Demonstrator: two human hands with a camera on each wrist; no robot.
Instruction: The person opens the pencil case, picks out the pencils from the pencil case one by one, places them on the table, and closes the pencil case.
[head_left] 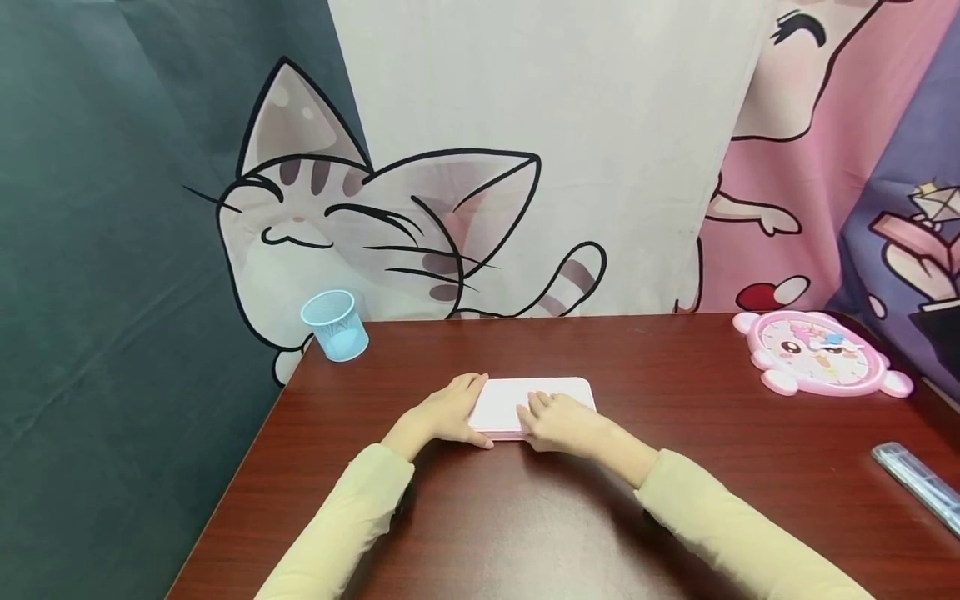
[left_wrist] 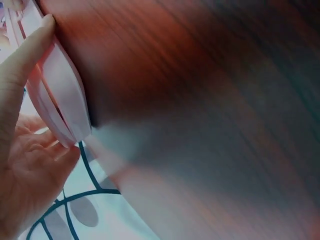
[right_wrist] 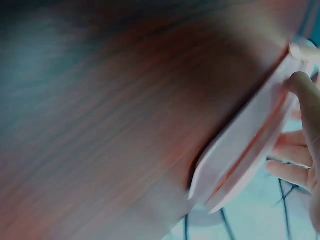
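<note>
A flat pale pink case (head_left: 501, 404) with rounded corners lies on the table in front of me in the head view. My left hand (head_left: 448, 410) grips its left end, thumb along the front side and fingers behind. In the left wrist view a narrow seam runs along the side of the case (left_wrist: 70, 95). My right hand (head_left: 564, 423) is on the front right part, fingers bent over the top. The right wrist view shows the right thumb (right_wrist: 301, 85) at the seam of the case (right_wrist: 245, 142), other fingers across the upper face.
At the table's back left corner stands a light blue cup-shaped holder (head_left: 341, 333). A pink animal-shaped clock (head_left: 817, 354) lies at the back right. A slim clear-and-grey box (head_left: 918, 483) is near the right edge. Cartoon-printed curtains (head_left: 637, 167) hang behind the brown table (head_left: 675, 367).
</note>
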